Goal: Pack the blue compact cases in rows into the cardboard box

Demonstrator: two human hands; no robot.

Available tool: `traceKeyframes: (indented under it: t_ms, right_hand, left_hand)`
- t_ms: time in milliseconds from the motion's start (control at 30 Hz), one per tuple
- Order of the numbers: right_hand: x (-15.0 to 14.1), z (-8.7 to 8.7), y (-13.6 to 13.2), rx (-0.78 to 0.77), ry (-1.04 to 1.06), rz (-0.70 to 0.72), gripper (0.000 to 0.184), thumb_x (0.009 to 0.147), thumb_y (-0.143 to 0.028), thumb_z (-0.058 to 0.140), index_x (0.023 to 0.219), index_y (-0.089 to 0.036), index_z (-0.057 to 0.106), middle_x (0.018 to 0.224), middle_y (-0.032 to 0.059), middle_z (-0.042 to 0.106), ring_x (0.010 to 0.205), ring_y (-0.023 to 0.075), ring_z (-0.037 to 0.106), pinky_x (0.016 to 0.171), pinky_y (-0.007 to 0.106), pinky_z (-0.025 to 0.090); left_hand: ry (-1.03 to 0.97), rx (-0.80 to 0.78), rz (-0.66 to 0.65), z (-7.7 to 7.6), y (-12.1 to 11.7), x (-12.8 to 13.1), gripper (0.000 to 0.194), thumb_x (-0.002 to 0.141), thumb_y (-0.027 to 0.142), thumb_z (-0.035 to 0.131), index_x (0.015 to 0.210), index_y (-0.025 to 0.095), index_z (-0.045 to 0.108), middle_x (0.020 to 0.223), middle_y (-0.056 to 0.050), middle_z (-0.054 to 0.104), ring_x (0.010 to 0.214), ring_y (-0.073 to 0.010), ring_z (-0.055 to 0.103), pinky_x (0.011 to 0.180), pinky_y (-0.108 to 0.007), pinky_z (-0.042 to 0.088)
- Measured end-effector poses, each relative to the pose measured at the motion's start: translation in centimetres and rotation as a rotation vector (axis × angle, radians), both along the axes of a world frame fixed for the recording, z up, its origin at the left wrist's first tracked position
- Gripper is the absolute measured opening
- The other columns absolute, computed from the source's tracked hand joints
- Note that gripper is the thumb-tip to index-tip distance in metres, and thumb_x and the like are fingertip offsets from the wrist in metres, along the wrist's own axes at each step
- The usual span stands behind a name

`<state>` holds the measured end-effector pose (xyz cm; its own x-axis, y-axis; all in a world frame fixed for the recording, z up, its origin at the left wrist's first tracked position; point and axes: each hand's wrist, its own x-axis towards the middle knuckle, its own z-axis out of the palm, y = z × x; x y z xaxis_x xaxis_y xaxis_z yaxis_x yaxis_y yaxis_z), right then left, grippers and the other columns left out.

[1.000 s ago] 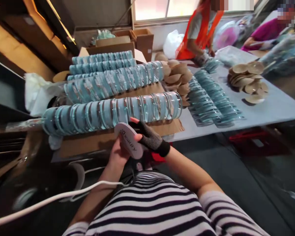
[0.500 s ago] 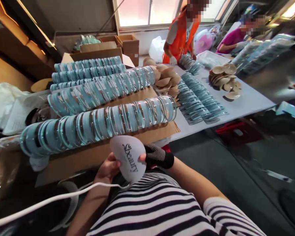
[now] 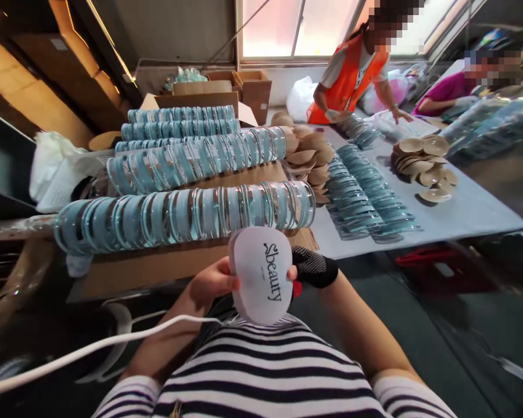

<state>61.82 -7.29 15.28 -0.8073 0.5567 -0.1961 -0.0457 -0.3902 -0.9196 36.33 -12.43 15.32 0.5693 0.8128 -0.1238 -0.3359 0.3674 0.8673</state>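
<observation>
In front of my striped shirt I hold a white rounded card [image 3: 255,281] printed with black "beauty" lettering. A second layer shows along its left edge, so it may be a stack. My left hand [image 3: 213,283] is bare and closed on the left edge, thumb on the face. On the opposite edge my right hand [image 3: 314,267], in a black dotted fingerless glove, is closed too, with its thumb tip on the card. Fingers behind the card are hidden. Just beyond lies a long row of clear, blue-banded rounded shells [image 3: 183,215] nested together.
More shell rows [image 3: 200,154] lie behind on cardboard [image 3: 157,264]. Brown rounded pieces [image 3: 309,154] are heaped beside blue-clear stacks [image 3: 370,191] on the white table [image 3: 475,203]. A co-worker in an orange vest [image 3: 351,75] works across it. A white cord [image 3: 113,339] crosses at lower left.
The card now faces me more squarely and upright, and both hands hold it farther right in view. My view has shifted left. The co-worker's one hand now reaches out over the table.
</observation>
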Motion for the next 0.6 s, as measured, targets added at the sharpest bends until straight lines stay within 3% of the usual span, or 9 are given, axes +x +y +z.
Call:
traceKeyframes:
  t_ms: [133, 267, 300, 367, 433, 500, 600]
  right_hand:
    - [1.0, -0.5, 0.0, 0.036, -0.104, -0.203, 0.055, 0.065, -0.048, 0.085, 0.103, -0.009, 0.072, 0.095, 0.0129, 0.075, 0.083, 0.0208, 0.07, 0.079, 0.037, 0.061]
    - [1.8, -1.1, 0.3, -0.035, 0.005, 0.009, 0.058, 0.062, -0.048, 0.087, 0.102, -0.01, 0.072, 0.097, 0.0132, 0.074, 0.089, 0.0238, 0.07, 0.086, 0.041, 0.058]
    - [1.8, -1.3, 0.6, -0.03, 0.011, -0.002, 0.061, 0.06, -0.05, 0.087, 0.103, -0.01, 0.071, 0.096, 0.0134, 0.074, 0.088, 0.0245, 0.07, 0.086, 0.041, 0.059]
    - [1.4, -1.7, 1.3, 0.045, -0.062, -0.204, 0.066, 0.061, -0.054, 0.084, 0.109, -0.01, 0.07, 0.095, 0.0128, 0.074, 0.085, 0.0245, 0.07, 0.079, 0.04, 0.06]
    - [0.5, -2.0, 1.8, 0.212, -0.165, -0.491, 0.067, 0.072, -0.054, 0.074, 0.123, -0.013, 0.064, 0.107, 0.0128, 0.072, 0.095, 0.0254, 0.069, 0.083, 0.041, 0.059]
    - [-0.5, -1.9, 1.6, 0.462, -0.247, -0.713, 0.064, 0.083, -0.049, 0.062, 0.138, -0.017, 0.054, 0.127, 0.0129, 0.065, 0.115, 0.0268, 0.063, 0.097, 0.044, 0.054]
    - [-1.7, -1.4, 0.1, 0.876, -0.44, -0.847, 0.06, 0.093, -0.039, 0.049, 0.149, -0.017, 0.042, 0.147, 0.0145, 0.051, 0.135, 0.0268, 0.049, 0.113, 0.046, 0.042]
  left_hand:
    - [0.188, 0.049, 0.087, -0.4, 0.2, 0.6, 0.051, 0.07, 0.04, 0.084, 0.114, 0.015, 0.074, 0.116, -0.016, 0.072, 0.111, -0.0374, 0.067, 0.098, -0.049, 0.053]
    - [-0.044, -0.061, -0.006, -1.0, 0.0, 1.9, 0.068, 0.065, 0.042, 0.087, 0.126, 0.016, 0.068, 0.124, -0.018, 0.068, 0.112, -0.0416, 0.065, 0.095, -0.056, 0.054]
    - [-0.077, -0.086, 0.03, -1.3, 0.1, 2.3, 0.07, 0.062, 0.04, 0.089, 0.125, 0.016, 0.069, 0.124, -0.019, 0.068, 0.112, -0.0417, 0.065, 0.093, -0.055, 0.055]
    - [0.013, -0.076, 0.204, -1.8, 0.9, 2.9, 0.06, 0.059, 0.035, 0.091, 0.113, 0.013, 0.074, 0.116, -0.019, 0.072, 0.107, -0.0387, 0.068, 0.093, -0.049, 0.056]
    - [0.156, -0.023, 0.43, -2.6, 1.8, 3.4, 0.047, 0.06, 0.031, 0.09, 0.1, 0.011, 0.077, 0.104, -0.017, 0.075, 0.102, -0.0349, 0.07, 0.093, -0.043, 0.056]
    - [0.211, 0.031, 0.609, -3.2, 2.7, 3.7, 0.043, 0.062, 0.033, 0.088, 0.098, 0.011, 0.076, 0.097, -0.014, 0.076, 0.1, -0.0334, 0.071, 0.092, -0.043, 0.057]
    - [0.161, 0.052, 0.811, -3.6, 3.2, 4.1, 0.043, 0.063, 0.033, 0.086, 0.1, 0.014, 0.075, 0.096, -0.011, 0.077, 0.104, -0.0312, 0.069, 0.093, -0.041, 0.057]
